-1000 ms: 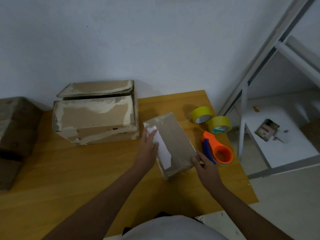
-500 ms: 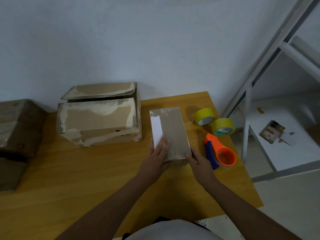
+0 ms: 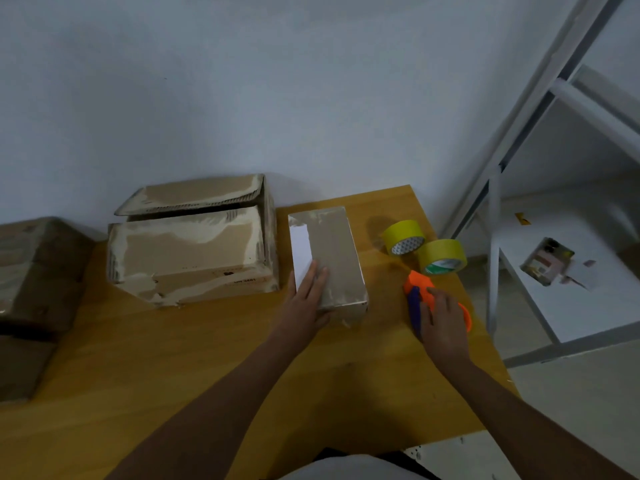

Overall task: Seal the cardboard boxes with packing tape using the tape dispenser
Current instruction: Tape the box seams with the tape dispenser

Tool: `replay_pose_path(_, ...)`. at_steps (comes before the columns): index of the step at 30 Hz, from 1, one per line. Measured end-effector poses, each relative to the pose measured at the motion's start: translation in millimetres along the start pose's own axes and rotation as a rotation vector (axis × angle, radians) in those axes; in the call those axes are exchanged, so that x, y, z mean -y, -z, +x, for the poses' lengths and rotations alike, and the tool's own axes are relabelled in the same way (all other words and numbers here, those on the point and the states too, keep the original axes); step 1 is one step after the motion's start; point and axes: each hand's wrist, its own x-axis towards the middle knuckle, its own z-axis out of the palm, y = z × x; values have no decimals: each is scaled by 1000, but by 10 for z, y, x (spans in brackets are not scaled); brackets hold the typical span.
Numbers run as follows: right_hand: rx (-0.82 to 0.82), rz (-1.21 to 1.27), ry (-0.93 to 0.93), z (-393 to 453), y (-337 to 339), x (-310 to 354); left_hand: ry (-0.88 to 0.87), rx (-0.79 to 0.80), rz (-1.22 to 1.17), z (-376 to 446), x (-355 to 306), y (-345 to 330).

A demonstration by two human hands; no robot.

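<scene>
The right hand (image 3: 443,320) had left the small box (image 3: 332,258) and lay on the orange tape dispenser (image 3: 420,289), fingers spread, not yet clamped (pickup looked next). The left hand (image 3: 308,299) pressed flat on the box. Beyond: two yellow tape rolls (image 3: 403,237), one open box (image 3: 190,247).

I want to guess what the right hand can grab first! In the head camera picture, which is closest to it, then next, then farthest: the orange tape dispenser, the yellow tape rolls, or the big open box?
1. Orange tape dispenser: under the right hand, touching.
2. Yellow tape rolls: just beyond, toward the wall.
3. Big open box: far across, on the left.
</scene>
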Motion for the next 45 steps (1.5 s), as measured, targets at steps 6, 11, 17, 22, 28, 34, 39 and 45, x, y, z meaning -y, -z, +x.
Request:
replay_pose_path(6, 274, -197, -113, 24, -127, -211, 30, 16, -41, 14, 36, -58)
replay_pose_path(11, 256, -245, -146, 57, -171, -226, 8, -11, -41, 10, 63, -78)
replay_pose_path(17, 238, -543, -34, 127, -36, -319, 13, -15, -85, -4, 68, -85)
replay_pose_path(22, 136, -27, -188, 211, 305, -205, -3, -52, -88, -5, 61, -93)
replay_pose_path(28, -48, 333, -173, -18, 548, 220, 39, -1, -180, 30, 32, -57)
replay_pose_path(34, -54, 484, 57, -240, 746, 748, 263, -199, -717, -71, -244, 441)
replay_pose_path(39, 19, 411, 181, -250, 717, 879, 579, 228, -1582, -204, -408, 760)
replay_pose_path(45, 119, 441, 254, -285, 749, 993, 580, 154, -1685, -379, -324, 768)
